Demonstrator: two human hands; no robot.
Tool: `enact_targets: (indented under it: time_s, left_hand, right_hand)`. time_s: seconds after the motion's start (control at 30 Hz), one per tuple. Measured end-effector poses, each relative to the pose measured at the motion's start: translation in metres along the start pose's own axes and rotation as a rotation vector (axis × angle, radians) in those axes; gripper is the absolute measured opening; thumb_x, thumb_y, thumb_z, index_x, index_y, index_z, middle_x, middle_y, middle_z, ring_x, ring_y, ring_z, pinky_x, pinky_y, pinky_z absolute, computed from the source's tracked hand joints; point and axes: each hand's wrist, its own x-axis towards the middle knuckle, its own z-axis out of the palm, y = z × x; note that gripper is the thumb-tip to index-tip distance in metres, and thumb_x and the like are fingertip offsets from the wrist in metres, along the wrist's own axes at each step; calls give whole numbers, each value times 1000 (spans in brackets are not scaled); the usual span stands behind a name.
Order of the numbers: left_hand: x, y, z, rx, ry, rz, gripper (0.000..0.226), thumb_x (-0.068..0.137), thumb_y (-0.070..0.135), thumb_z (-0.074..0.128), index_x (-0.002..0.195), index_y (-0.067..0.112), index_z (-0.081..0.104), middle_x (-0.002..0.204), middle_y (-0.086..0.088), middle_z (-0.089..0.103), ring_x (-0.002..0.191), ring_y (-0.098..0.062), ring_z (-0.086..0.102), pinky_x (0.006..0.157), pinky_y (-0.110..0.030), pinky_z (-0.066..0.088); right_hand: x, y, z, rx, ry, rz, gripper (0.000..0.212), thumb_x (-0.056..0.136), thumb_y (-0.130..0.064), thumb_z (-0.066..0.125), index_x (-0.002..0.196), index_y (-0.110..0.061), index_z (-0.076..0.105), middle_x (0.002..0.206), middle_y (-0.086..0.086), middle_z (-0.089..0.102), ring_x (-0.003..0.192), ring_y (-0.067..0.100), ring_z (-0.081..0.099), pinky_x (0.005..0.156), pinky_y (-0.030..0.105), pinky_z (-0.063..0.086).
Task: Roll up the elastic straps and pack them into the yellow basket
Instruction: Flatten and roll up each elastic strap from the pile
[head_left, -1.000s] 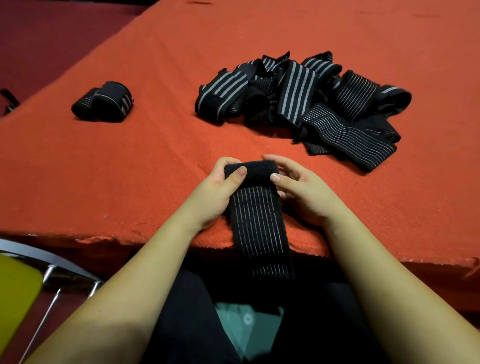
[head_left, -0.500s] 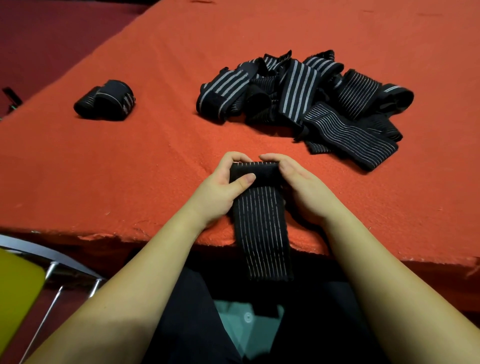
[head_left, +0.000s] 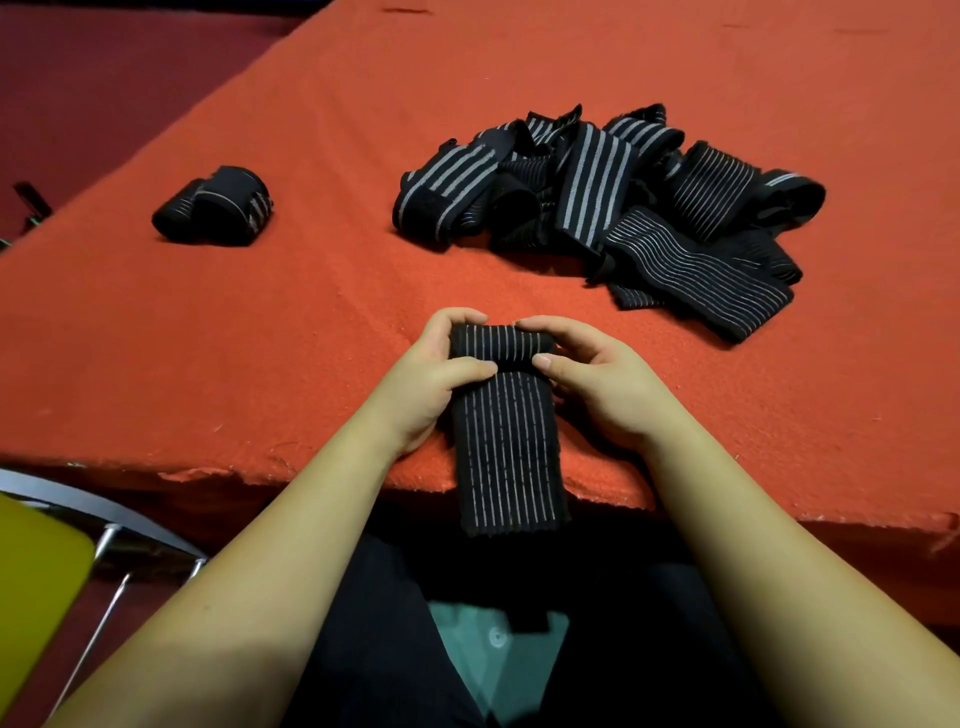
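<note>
Orange-covered desk (head_left: 260, 338), dark red floor (head_left: 104, 78) at ten o'clock. Strap (head_left: 506, 441) runs twelve-to-six, tail overhanging; left hand (head_left: 426, 384) and right hand (head_left: 597, 389) fingers curl round its rolled end.

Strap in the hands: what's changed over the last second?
Both hands, left hand and right hand, kept gripping the strap and rolled its far end toward the person: the flat folded end is now a striped roll, and the tail hanging over the table edge is shorter. The loose pile and the finished roll stayed put.
</note>
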Motion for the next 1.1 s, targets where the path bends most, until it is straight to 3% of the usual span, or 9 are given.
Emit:
enact_targets:
  time_s: [0.13,0.27,0.37,0.47,0.57,0.7,0.87,0.93,1.1]
  left_hand:
    - [0,-2,0,39,21,11,15,100,18,52,114,21,52,106,-3,60,87,-9,65,77,-30,53]
    - [-1,-4,-1,-1,55,37,12,100,14,53,110,21,53,107,-11,59,90,-24,63,84,-46,53]
    - [-3,-3,-1,-25,74,70,13,99,12,53,109,21,53,104,-10,60,88,-22,63,80,-42,54]
    - [-4,-4,0,-8,81,82,14,99,14,53,110,22,52,103,-8,60,87,-20,63,79,-40,54]
    - [-3,-7,1,77,76,103,17,94,23,58,107,31,51,100,-5,60,85,-17,63,78,-42,54]
    - [-5,-9,-1,226,64,158,23,86,26,60,98,45,52,100,1,59,87,-14,62,82,-48,54]
    - [-6,-9,1,398,56,322,26,85,18,62,101,37,54,114,7,54,109,-7,54,99,-28,43]
    - [-5,-11,1,377,67,323,30,83,17,64,103,38,54,113,7,55,109,-7,55,99,-29,44]
    - [-3,-12,2,175,102,181,43,85,14,70,118,34,51,113,0,60,106,-14,62,96,-38,53]
  right_hand:
    - [0,-1,1,-60,-4,-6,38,92,9,53,116,-19,63,121,-4,63,108,11,62,86,26,51]
    - [1,-1,2,-171,27,34,50,95,2,52,136,-25,49,111,0,61,86,10,59,77,25,49]
    - [3,0,8,-320,102,71,57,89,-22,54,144,-34,44,109,-5,61,77,11,55,81,31,47]
    - [0,-3,14,-422,113,69,51,96,-28,47,146,-35,43,137,-12,54,119,5,51,110,32,35]
    - [-4,-9,17,-480,96,53,45,106,-33,34,151,-29,37,152,-10,40,136,-2,34,116,21,22]
    - [-7,-15,17,-529,112,50,46,104,-46,29,147,-34,41,147,-14,44,134,-3,36,115,21,24]
    - [-4,-12,12,-504,105,31,39,104,-40,41,142,-42,46,142,-14,52,130,0,46,116,28,29]
    - [-2,-10,8,-445,88,22,38,103,-34,47,139,-42,49,135,-14,58,124,0,51,113,28,34]
    - [0,-5,2,-292,39,-10,41,101,-26,52,138,-41,47,113,-11,62,90,11,56,81,25,46]
